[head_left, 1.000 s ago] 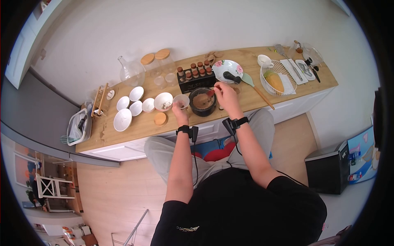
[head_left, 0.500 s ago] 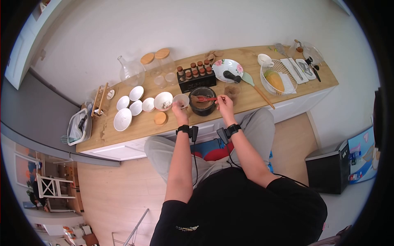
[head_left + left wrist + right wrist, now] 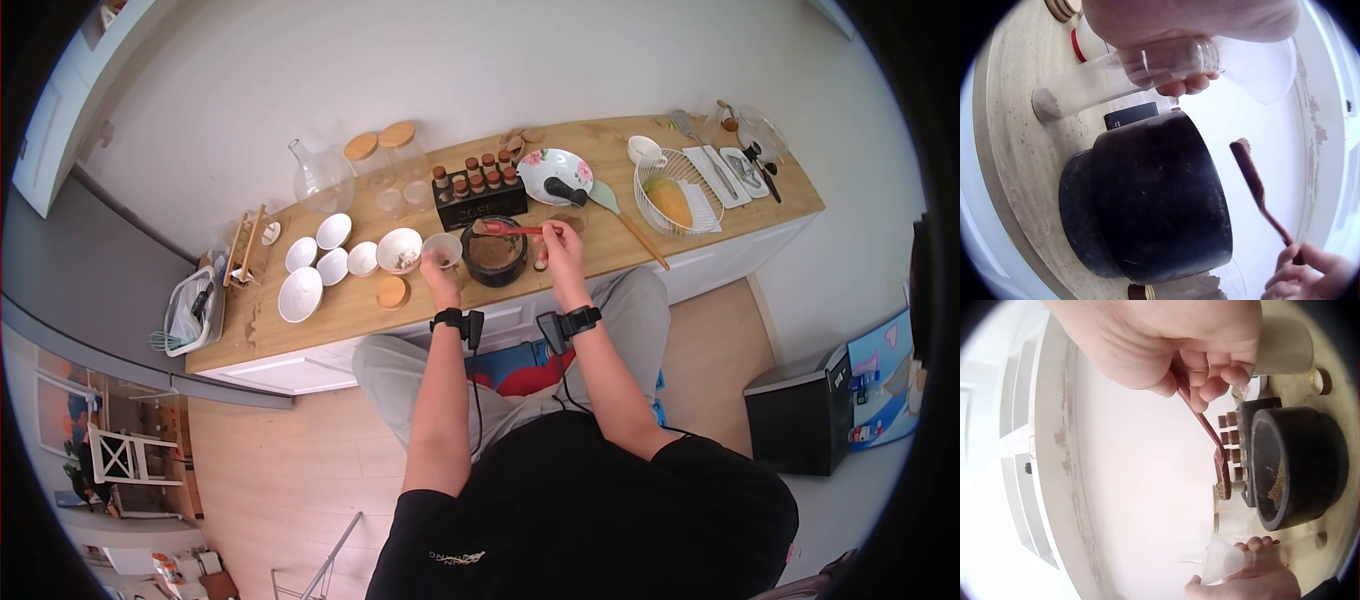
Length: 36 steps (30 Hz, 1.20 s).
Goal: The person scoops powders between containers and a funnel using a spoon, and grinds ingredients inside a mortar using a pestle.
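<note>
My left hand (image 3: 440, 285) grips a clear glass tube (image 3: 1088, 87), whose base is at the counter with a little brown powder inside. In its mouth sits a translucent funnel (image 3: 1221, 561). Between the hands stands a black mortar (image 3: 1160, 200) with brown powder in it. My right hand (image 3: 562, 260) pinches the handle of a red spoon (image 3: 1207, 428). The spoon's bowl, heaped with some brown powder, is raised over the mortar in the head view and points toward the funnel side.
Behind the mortar is a black rack (image 3: 480, 208) of cork-topped vials. A flowered bowl (image 3: 545, 165) holds a black pestle (image 3: 565, 190). White bowls (image 3: 300, 295) and a wooden lid (image 3: 393, 292) lie to the left. A spatula (image 3: 630, 225) and wire basket (image 3: 650, 215) are at the right.
The right hand has brought the red spoon from the mortar's right side across the bowl and lifted it with powder on it. The left hand keeps its hold on the tube.
</note>
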Each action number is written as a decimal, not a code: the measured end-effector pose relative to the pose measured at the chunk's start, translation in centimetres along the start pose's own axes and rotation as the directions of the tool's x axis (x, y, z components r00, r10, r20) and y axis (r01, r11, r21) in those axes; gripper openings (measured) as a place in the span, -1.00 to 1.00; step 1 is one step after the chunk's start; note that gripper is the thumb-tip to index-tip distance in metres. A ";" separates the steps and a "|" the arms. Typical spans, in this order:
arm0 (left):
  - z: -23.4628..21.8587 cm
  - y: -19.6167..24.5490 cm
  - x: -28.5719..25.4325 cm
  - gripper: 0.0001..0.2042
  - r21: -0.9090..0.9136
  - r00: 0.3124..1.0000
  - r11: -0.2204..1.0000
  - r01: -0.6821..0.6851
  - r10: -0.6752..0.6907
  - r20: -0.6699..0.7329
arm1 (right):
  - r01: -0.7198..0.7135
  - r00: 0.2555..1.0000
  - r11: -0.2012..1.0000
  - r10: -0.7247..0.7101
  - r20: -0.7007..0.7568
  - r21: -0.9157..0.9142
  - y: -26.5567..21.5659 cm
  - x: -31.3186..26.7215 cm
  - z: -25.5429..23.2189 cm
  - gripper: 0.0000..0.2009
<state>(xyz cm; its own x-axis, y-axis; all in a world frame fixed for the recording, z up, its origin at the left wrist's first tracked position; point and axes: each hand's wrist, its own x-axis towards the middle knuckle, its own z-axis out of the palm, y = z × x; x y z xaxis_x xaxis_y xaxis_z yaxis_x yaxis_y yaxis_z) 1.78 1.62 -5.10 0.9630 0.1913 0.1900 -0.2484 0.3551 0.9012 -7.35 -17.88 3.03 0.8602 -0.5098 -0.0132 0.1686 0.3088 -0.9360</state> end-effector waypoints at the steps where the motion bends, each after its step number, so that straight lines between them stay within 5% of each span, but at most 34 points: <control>1: 0.0 -0.1 0.0 -0.52 0.005 1.000 1.000 -0.005 0.005 0.002 | 0.000 1.000 1.000 0.000 0.000 0.000 -0.7 -0.1 0.2 -0.84; 8: 0.6 0.4 -0.3 -0.53 -0.012 0.998 1.000 -0.001 0.000 -0.061 | 0.072 0.993 0.997 -0.075 0.087 0.035 -2.1 -0.9 2.2 -0.85; 29: 0.4 0.0 -0.2 -0.40 0.027 0.999 0.999 0.026 -0.027 0.034 | 0.273 0.884 0.959 -0.215 0.415 -0.083 -0.2 -3.4 4.5 -0.89; 36: -1.7 -3.1 1.0 -0.55 0.112 0.999 0.993 -0.030 0.026 0.037 | 0.294 0.935 0.956 -0.290 0.205 0.011 -0.9 -2.7 3.3 -0.89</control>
<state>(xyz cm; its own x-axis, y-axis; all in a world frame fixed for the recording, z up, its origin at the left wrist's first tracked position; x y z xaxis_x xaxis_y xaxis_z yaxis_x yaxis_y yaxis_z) 3.33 2.31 -8.36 0.9594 0.1665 0.2276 -0.2638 0.2444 0.9331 -8.23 -14.16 5.07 0.8537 -0.4016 0.3316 0.4199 0.1541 -0.8944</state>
